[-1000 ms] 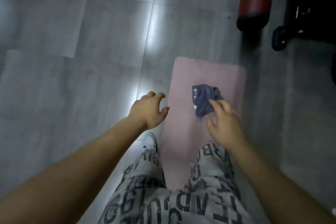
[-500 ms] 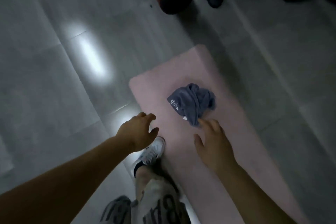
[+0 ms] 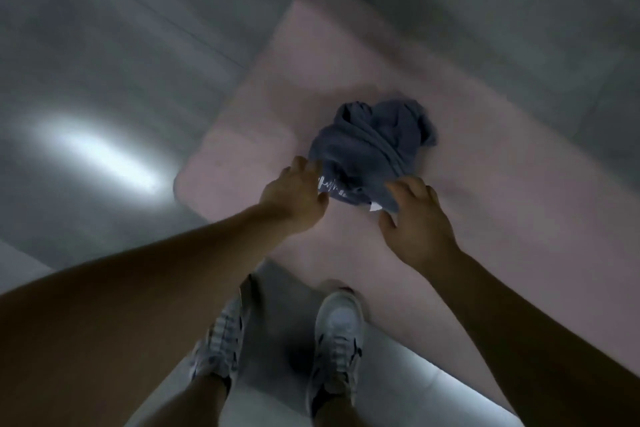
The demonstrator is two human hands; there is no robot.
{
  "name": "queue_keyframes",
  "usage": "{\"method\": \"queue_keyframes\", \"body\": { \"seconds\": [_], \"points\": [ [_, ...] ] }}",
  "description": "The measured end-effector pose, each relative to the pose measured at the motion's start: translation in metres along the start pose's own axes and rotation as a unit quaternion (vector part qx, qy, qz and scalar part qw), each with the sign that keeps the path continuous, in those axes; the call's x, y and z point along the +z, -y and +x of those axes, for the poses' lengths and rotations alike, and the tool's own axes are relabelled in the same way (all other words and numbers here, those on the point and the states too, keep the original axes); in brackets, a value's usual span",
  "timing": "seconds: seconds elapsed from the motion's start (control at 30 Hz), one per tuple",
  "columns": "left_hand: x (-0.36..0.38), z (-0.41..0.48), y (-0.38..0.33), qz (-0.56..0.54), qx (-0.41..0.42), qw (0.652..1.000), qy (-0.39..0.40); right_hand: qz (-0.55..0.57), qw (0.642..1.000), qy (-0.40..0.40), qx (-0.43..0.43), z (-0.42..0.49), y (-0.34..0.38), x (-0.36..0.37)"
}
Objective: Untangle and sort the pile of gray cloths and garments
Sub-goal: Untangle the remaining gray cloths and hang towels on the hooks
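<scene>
**Q:** What was shown in the head view, and where was the cloth found?

**A:** A crumpled gray bundle (image 3: pixel 370 149) was seen lying on a pink mat (image 3: pixel 502 218), just past the frame's centre toward one o'clock. Gray floor tiles (image 3: pixel 121 62) were seen around the mat, and two white shoes (image 3: pixel 337 333) at six o'clock.

**Q:** How were the hands placed?

**A:** The left hand (image 3: pixel 294 198) was held at the bundle's eight o'clock edge. Its fingers were laid against the fabric with the thumb kept apart, and nothing appeared to be pinched, though the picture was blurred. The right hand (image 3: pixel 415 218) was spread at the five o'clock edge beside a small white tag (image 3: pixel 375 207). Its fingers were parted and nothing was clasped.

**Q:** How was the bundle expected to handle?

**A:** It was judged light, soft and limp, and not fragile. Its folds were twisted into one another, so sagging and dragging were to be expected on lifting. A hold was thought best taken at two places: the loose edge at seven o'clock, where pale print (image 3: pixel 332 185) was seen, and the hem by the tag. From there the twisted band across the middle could be drawn open. Whether it was one piece or several could not be told.
</scene>
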State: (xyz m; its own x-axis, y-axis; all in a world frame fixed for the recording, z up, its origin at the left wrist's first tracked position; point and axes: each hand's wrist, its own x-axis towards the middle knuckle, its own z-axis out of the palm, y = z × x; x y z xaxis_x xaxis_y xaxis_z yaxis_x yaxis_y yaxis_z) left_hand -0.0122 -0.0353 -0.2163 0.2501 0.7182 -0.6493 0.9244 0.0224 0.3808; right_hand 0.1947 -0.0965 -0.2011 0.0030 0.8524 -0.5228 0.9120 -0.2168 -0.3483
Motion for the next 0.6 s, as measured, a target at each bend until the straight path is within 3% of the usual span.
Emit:
{"method": "queue_keyframes", "body": {
  "seconds": [0.13,0.3,0.43,0.6],
  "points": [
    [0.022,0.075,0.013,-0.023,0.037,0.998,-0.036,0.037,0.997,-0.048,0.042,0.054,-0.015,0.045],
    [0.042,0.127,0.019,-0.19,-0.059,0.98,-0.005,0.094,0.99,-0.064,0.078,0.093,-0.019,0.087],
    [0.055,0.133,0.021,-0.268,-0.046,0.962,0.025,0.212,0.971,-0.08,0.071,0.094,-0.021,0.103],
    [0.029,0.092,0.012,-0.409,-0.036,0.911,0.026,0.288,0.95,-0.112,0.049,0.059,-0.008,0.071]
  ]
}}
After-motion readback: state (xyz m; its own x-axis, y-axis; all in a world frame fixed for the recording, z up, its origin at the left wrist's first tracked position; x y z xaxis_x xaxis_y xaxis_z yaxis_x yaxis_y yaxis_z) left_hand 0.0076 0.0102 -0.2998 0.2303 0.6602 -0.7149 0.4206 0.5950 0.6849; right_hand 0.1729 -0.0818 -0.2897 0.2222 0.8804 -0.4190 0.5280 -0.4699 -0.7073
